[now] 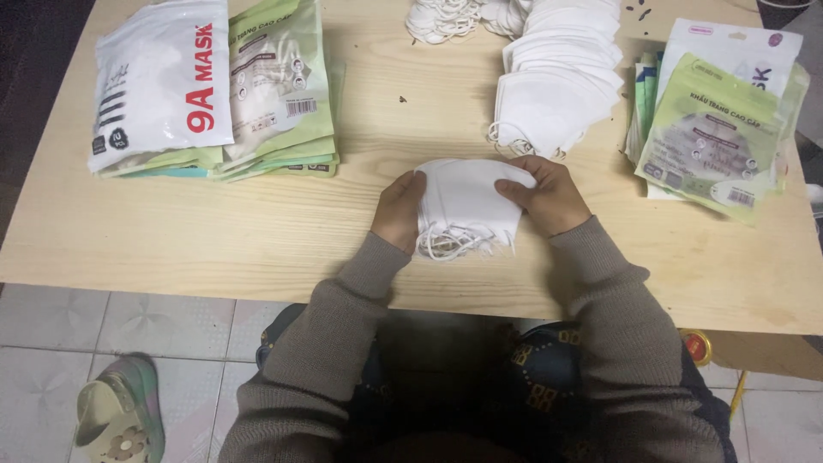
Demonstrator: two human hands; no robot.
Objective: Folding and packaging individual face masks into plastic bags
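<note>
A small stack of folded white face masks (pixel 467 201) stands on the light wooden table (pixel 257 223), its elastic loops hanging toward me. My left hand (pixel 399 210) presses the stack's left side and my right hand (pixel 549 197) grips its right side, so the stack is squeezed between both. Just beyond it, a long fanned pile of loose white masks (pixel 557 81) stretches toward the table's far edge.
Two piles of flat mask pouches, white and green, lie at the far left (pixel 214 86). Another pile of pouches sits at the right (pixel 720 120). A tangle of white elastic (pixel 441 17) lies at the far edge. A sandal (pixel 120 416) is on the tiled floor.
</note>
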